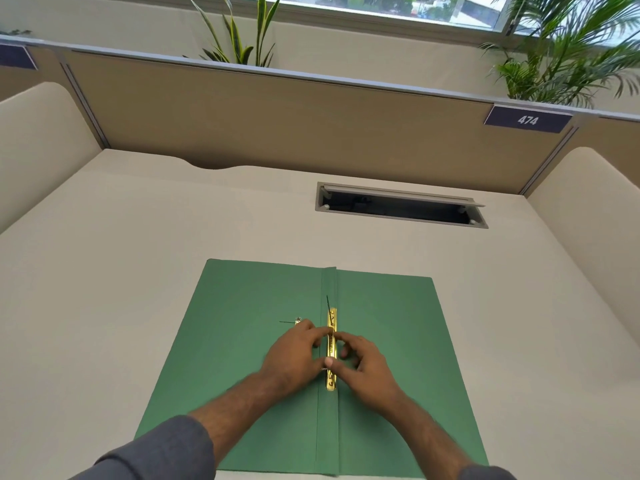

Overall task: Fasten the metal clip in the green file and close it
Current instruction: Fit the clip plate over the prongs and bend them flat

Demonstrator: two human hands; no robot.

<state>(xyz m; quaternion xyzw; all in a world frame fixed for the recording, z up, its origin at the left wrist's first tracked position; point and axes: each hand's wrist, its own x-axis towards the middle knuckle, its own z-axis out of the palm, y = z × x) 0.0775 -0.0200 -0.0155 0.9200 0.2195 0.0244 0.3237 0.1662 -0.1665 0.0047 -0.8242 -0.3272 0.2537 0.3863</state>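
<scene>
Green file (242,341): lies open flat on the counter (104,271), spine running 12 to 6 o'clock.
Left hand (294,355): at 9 o'clock of the spine, fingers curled narrow, tips touching the clip; a small loose metal piece (298,320) lies just past its fingers at 11 o'clock.
Metal clip (331,348): brass strip along the spine, its top prong standing up, not yet folded.
Right hand (363,362): at 3 o'clock, grip narrow, thumb and fingertips pinching the strip.
Doing it well: probably steady the strip with one hand and press each prong flat before closing the cover.
</scene>
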